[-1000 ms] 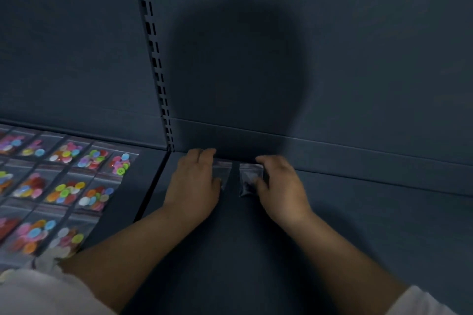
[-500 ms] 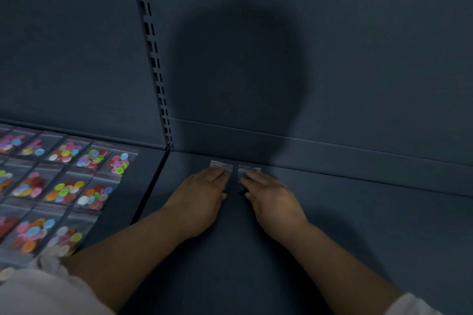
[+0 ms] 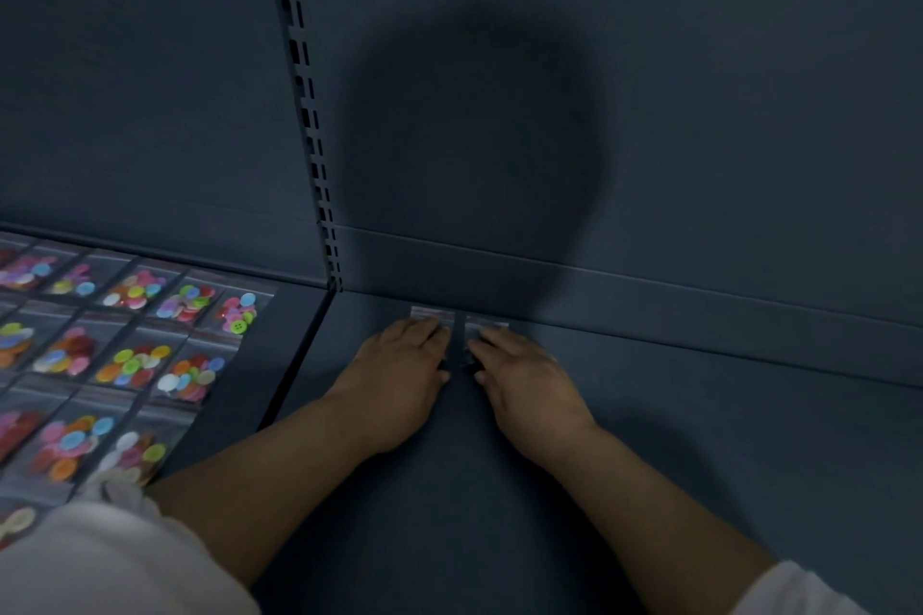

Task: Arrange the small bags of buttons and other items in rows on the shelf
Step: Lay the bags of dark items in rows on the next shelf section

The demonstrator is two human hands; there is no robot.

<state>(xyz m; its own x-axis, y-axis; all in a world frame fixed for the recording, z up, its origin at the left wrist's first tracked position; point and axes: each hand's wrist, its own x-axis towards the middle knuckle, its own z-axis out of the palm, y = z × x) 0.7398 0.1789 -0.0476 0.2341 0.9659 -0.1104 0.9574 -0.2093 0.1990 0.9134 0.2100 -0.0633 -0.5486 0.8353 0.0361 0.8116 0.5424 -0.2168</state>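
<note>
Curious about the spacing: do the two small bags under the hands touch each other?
No: a dark strip of bare shelf shows between the left bag and the right bag.

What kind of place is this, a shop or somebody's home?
Probably a shop display or stockroom rather than a home: a dark metal shelf with a slotted upright behind it, and small bags of coloured buttons laid on it in neat rows.

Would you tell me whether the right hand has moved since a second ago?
Yes. The right hand has drawn back from the shelf's back ledge, toward the person; the right bag's top strip shows beyond its fingertips.
</note>
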